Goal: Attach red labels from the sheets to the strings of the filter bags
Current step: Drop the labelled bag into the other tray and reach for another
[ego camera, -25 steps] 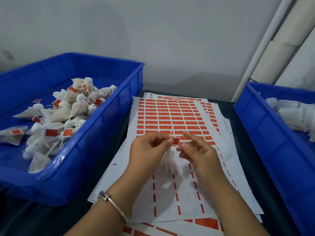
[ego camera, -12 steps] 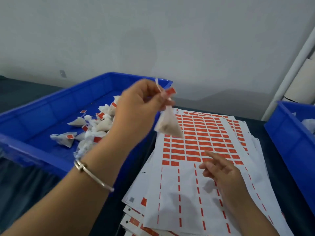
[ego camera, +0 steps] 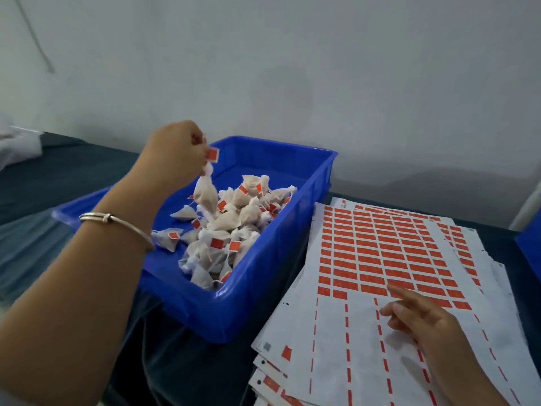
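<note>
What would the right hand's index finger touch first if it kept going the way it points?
Most likely the bottom row of red labels on the top label sheet. The right hand hovers low there, fingertip at that row's edge. Whether it already touches is unclear.

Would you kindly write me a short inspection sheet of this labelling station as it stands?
Surface: dark table, largely covered.
Job's things: label sheets stacked, top one partly peeled; blue bin holds a pile of labelled filter bags.
Clutter: second blue bin's edge at far right.
Hands: left hand pinches a labelled bag by its top above the bin; right hand open on the top sheet.
Cables: thin line on the wall, upper left.
Surroundings: plain grey wall.
</note>
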Action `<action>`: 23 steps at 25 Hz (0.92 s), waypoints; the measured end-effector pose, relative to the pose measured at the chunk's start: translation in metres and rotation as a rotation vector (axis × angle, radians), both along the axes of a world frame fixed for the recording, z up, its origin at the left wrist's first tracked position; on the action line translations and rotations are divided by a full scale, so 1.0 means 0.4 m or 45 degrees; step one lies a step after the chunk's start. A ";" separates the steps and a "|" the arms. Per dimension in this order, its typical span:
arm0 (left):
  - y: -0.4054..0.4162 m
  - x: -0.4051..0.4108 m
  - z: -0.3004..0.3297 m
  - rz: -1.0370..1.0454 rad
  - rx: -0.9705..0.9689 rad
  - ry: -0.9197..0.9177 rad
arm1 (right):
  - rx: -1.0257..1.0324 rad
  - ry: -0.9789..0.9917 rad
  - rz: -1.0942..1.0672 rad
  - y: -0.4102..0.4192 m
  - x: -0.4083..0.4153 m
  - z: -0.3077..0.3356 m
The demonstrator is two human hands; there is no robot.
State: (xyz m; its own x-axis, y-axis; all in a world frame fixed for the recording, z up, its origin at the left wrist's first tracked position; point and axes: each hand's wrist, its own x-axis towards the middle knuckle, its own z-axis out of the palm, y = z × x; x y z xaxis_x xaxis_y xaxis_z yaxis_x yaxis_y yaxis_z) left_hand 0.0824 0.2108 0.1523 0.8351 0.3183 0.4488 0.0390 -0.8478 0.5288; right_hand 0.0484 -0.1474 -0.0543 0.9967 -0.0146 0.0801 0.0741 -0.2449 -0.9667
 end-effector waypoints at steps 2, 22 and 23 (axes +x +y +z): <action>0.056 -0.012 -0.006 0.077 0.103 0.325 | -0.014 0.019 0.001 -0.001 0.002 0.002; -0.428 -0.089 -0.166 -0.853 0.229 0.558 | -0.070 -0.073 -0.312 -0.012 -0.022 0.204; -0.503 -0.085 -0.211 -0.937 0.193 0.618 | -0.083 -0.105 -0.335 -0.048 -0.030 0.248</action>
